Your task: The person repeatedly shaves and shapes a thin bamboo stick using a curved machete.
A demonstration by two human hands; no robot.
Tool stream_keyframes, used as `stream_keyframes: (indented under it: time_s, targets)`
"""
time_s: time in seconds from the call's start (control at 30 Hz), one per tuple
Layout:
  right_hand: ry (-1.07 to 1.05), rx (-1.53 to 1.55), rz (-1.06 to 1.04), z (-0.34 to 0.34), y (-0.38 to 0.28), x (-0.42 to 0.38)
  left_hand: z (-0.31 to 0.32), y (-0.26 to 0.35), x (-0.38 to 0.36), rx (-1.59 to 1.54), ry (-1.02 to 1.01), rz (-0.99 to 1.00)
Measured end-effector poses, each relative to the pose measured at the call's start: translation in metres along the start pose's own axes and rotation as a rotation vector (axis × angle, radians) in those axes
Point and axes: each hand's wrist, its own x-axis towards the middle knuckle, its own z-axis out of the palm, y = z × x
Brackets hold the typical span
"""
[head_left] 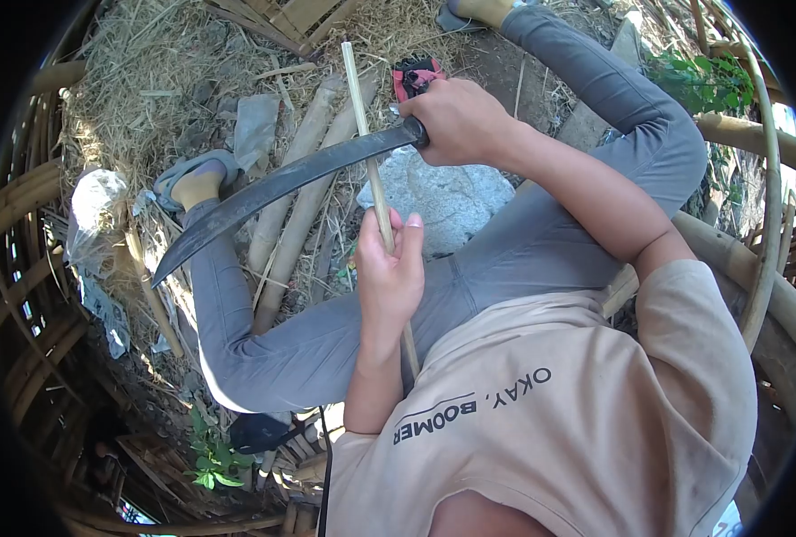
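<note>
My right hand is wrapped round the dark handle of a machete. Its long curved blade reaches out to the left, with the tip down over my lower leg. The blade crosses a thin pale bamboo stick, overlapping it in this view. Lower down, my left hand is closed on that stick, thumb upward. The stick's far end points away from me; its near end passes behind my wrist toward my lap. Beneath the blade and stick lies a large pale grey stone, between my legs.
Bamboo poles lie on the straw-strewn ground left of the stone. A red and black item sits beyond my right hand. A clear plastic bag is at the left. Curved bamboo framework stands around me, with leafy plants at upper right.
</note>
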Motion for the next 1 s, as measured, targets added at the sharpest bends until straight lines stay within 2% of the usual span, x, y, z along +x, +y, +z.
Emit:
stream_keyframes:
  time_s: [0.07, 0.37, 0.5, 0.7, 0.87, 1.0]
  targets:
    - [-0.025, 0.025, 0.052, 0.013, 0.004, -0.005, -0.001, -0.008, 0.008, -0.003, -0.006, -0.057]
    - [-0.305, 0.154, 0.029, 0.041, -0.014, -0.014, 0.0, -0.048, 0.033, -0.069, -0.043, -0.28]
    - [-0.319, 0.241, 0.041, 0.05, -0.013, -0.016, -0.002, -0.031, 0.032, -0.206, -0.074, -0.354]
    - [-0.302, 0.28, 0.047, 0.048, -0.023, -0.022, -0.004, -0.028, 0.034, -0.198, -0.051, -0.345]
    - [-0.313, 0.161, 0.002, 0.043, -0.024, -0.021, -0.007, -0.057, 0.042, -0.027, -0.018, -0.212]
    - [-0.292, 0.056, -0.039, 0.041, -0.023, -0.02, -0.001, -0.057, 0.038, 0.058, 0.013, -0.162]
